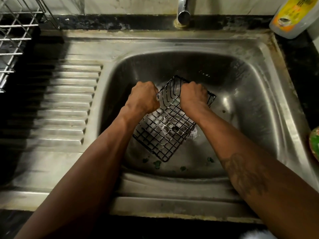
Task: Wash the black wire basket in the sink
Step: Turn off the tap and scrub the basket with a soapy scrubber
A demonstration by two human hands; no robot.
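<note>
Two bare forearms reach down from the near edge, the right one tattooed, into the dull stainless-steel sink [250, 94]. The black wire basket [165, 135], a rectangular grid of thin coated rods, stands tilted inside the basin with its near corner low and its far rim raised. The left hand [144, 97] is clenched at the basket's left upper edge and the right hand [192, 95] is clenched over the far rim. The knuckles hide the fingers, so I judge both hands to be gripping wire, but the fingertips cannot be seen.

White foam [193, 133] clings to the mesh and pools beneath it. Soapy wire is slick, so a grip could slide and the basket could drop against the steel. The thin rods could also press hard into wet skin if squeezed. Small green scraps [157, 163] on the basin floor could catch in the grid again. No water is visible from the chrome tap [183, 11], so the suds will stay until it is rinsed.

A ribbed steel drainboard [69, 100] lies to the left, with a pale wire rack [13, 40] behind it. A plastic bottle with a yellow label [291, 16] stands on the dark surface at the far right.
</note>
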